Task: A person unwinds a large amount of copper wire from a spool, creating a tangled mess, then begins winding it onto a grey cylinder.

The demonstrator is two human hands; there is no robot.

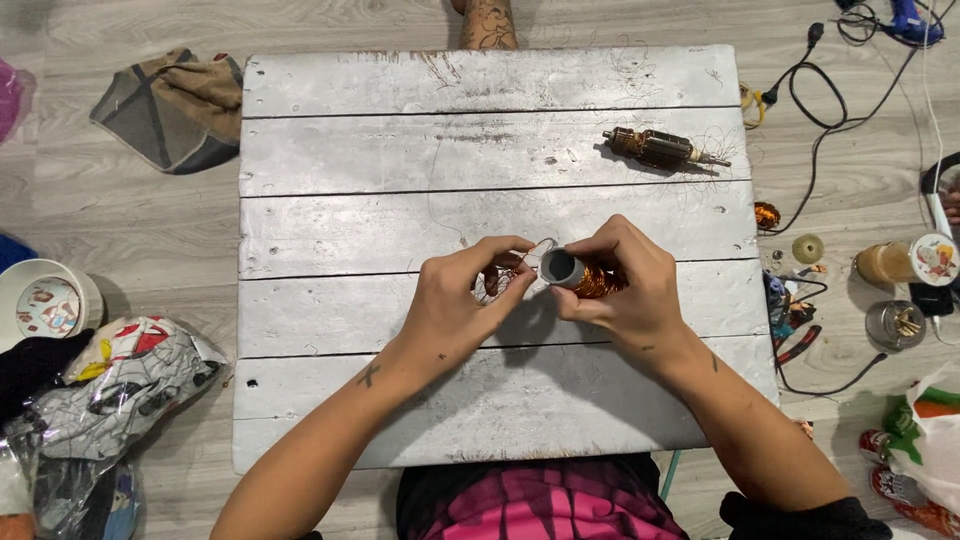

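The right hand (625,285) grips a copper-wound coil (578,274) over the middle of the white plank tabletop (400,150), its fingers clamped around the copper winding, the grey round end of the coil facing the camera. The left hand (462,300) sits just beside it, thumb and forefinger pinched together on a thin wire (505,272) that loops in a tangle between the two hands and runs up to the coil's end. Both hands hover a little above the boards, near each other but not touching. Farther back on the tabletop, well apart from the hands, lies a motor armature (660,148) with a short shaft, with fine stray wire strewn around it. On the floor to the right lie a black cable (815,120), a blue glue gun (912,20), a small copper spool (767,215), a yellowish disc (807,247), red-handled pliers (797,345) and two jars (895,325). To the left lie a folded cloth (172,105), a white bowl (45,300) and a plastic bag (115,385) of printed fabric. A tattooed leg (487,25) of another person shows at the far edge.
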